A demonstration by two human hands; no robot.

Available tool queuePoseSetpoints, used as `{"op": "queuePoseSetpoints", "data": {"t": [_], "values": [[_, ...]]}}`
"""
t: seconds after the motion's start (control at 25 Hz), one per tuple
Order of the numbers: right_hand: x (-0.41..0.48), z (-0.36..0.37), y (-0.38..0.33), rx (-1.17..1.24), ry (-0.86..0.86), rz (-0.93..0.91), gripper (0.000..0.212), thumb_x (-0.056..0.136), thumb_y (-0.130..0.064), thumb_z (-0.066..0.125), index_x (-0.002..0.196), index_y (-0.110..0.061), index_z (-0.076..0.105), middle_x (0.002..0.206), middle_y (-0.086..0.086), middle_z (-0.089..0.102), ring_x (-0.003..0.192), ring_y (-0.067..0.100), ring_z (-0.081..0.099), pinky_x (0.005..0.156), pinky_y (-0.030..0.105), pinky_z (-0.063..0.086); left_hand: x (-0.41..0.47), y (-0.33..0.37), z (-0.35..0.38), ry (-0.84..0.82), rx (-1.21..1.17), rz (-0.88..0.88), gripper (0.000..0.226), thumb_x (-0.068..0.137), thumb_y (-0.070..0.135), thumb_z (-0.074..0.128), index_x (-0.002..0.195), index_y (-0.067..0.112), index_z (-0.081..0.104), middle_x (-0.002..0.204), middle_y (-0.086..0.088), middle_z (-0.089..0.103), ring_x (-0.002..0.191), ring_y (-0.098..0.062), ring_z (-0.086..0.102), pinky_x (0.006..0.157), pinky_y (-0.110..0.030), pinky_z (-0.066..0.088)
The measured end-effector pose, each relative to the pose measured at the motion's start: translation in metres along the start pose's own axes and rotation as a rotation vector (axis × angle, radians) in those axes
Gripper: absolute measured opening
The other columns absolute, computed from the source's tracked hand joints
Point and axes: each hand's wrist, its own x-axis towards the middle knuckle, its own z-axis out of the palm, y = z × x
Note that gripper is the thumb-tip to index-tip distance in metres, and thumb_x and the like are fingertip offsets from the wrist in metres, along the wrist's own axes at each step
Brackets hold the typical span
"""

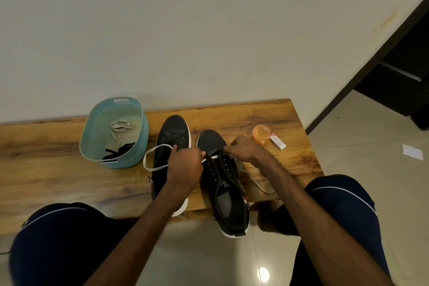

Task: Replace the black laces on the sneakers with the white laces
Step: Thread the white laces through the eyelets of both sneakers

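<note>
Two black sneakers with white soles stand side by side on a wooden table (58, 169), toes pointing away from me. The left sneaker (173, 132) shows bare eyelets. A white lace (148, 158) crosses the lowest eyelets of the right sneaker (226, 190). My left hand (184, 165) pinches one end of this lace, which loops out to the left. My right hand (243, 148) pinches the other end at the right eyelets, and its tail trails off to the right. A second white lace (120, 126) and black laces (120, 150) lie in a light blue basket (109, 109).
The basket stands left of the sneakers. An orange round container (261, 134) and a small white box (277, 141) sit at the table's right end. The right sneaker's heel overhangs the near edge. My knees flank the table over a tiled floor; a wall rises behind.
</note>
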Motion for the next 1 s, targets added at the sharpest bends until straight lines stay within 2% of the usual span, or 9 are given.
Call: {"op": "queuePoseSetpoints", "data": {"t": [0.12,0.24,0.36,0.48,0.6,0.8,0.92,1.0], "values": [[0.0,-0.001,0.0,-0.023,-0.009,-0.011,0.03,0.094,-0.031,0.059,0.094,-0.005,0.075,0.094,0.01,0.073,0.086,0.019,0.064,0.081,0.034,0.05,0.006,-0.003,0.007,-0.001,-0.064,-0.015,0.021,0.099,0.035,0.052,0.096,0.018,0.065,0.096,-0.001,0.071,0.1,-0.02,0.065,0.119,-0.046,0.018],[0.0,0.0,0.0,-0.036,-0.012,-0.018,0.03,0.095,-0.03,0.058,0.097,-0.005,0.074,0.095,0.01,0.073,0.087,0.019,0.064,0.08,0.033,0.05,0.011,-0.006,0.012,-0.04,-0.124,-0.006,0.016,0.096,0.033,0.057,0.09,0.02,0.066,0.093,0.003,0.07,0.099,-0.017,0.064,0.12,-0.048,0.009],[0.002,-0.001,0.0,-0.037,-0.023,-0.027,0.029,0.095,-0.029,0.058,0.094,-0.005,0.074,0.095,0.01,0.074,0.093,0.022,0.067,0.085,0.037,0.051,0.013,-0.006,0.009,-0.071,-0.198,-0.04,0.012,0.095,0.028,0.058,0.087,0.022,0.065,0.087,0.005,0.07,0.098,-0.017,0.063,0.119,-0.049,0.003],[0.001,-0.003,-0.002,-0.052,-0.032,-0.047,0.02,0.097,-0.025,0.059,0.086,-0.013,0.07,0.083,0.003,0.073,0.09,0.019,0.068,0.091,0.04,0.051,0.011,-0.002,0.004,-0.047,-0.131,-0.092,0.007,0.093,0.027,0.057,0.091,0.025,0.063,0.091,0.006,0.067,0.106,-0.021,0.057,0.11,-0.048,0.014],[-0.001,-0.004,-0.003,-0.08,-0.032,-0.067,0.017,0.099,-0.024,0.057,0.09,-0.014,0.068,0.078,0.0,0.071,0.086,0.016,0.067,0.092,0.04,0.051,0.009,0.0,-0.002,-0.06,0.064,-0.091,0.015,0.096,0.032,0.053,0.103,0.024,0.064,0.106,0.0,0.066,0.115,-0.025,0.049,0.106,-0.048,0.023],[0.0,-0.006,0.001,-0.123,-0.032,-0.099,0.02,0.098,-0.021,0.058,0.093,-0.01,0.074,0.087,0.005,0.075,0.091,0.02,0.068,0.093,0.045,0.052,0.012,-0.004,-0.004,-0.104,0.024,-0.1,0.02,0.095,0.024,0.053,0.11,0.025,0.066,0.113,-0.003,0.063,0.119,-0.026,0.045,0.105,-0.049,0.023],[0.0,-0.008,0.001,-0.118,-0.049,-0.107,0.013,0.094,-0.025,0.066,0.084,-0.017,0.07,0.083,-0.002,0.07,0.088,0.016,0.065,0.086,0.038,0.052,0.012,-0.007,-0.004,-0.118,0.008,-0.08,0.023,0.097,0.024,0.049,0.112,0.023,0.066,0.115,-0.004,0.062,0.121,-0.027,0.045,0.109,-0.053,0.018],[-0.001,-0.007,-0.001,-0.147,-0.024,-0.124,0.012,0.09,-0.025,0.071,0.081,-0.019,0.066,0.091,-0.002,0.068,0.091,0.015,0.062,0.081,0.033,0.05,0.012,-0.006,-0.002,-0.107,0.03,-0.07,0.027,0.1,0.033,0.044,0.109,0.02,0.065,0.114,-0.005,0.062,0.121,-0.027,0.048,0.114,-0.06,0.011]]}}
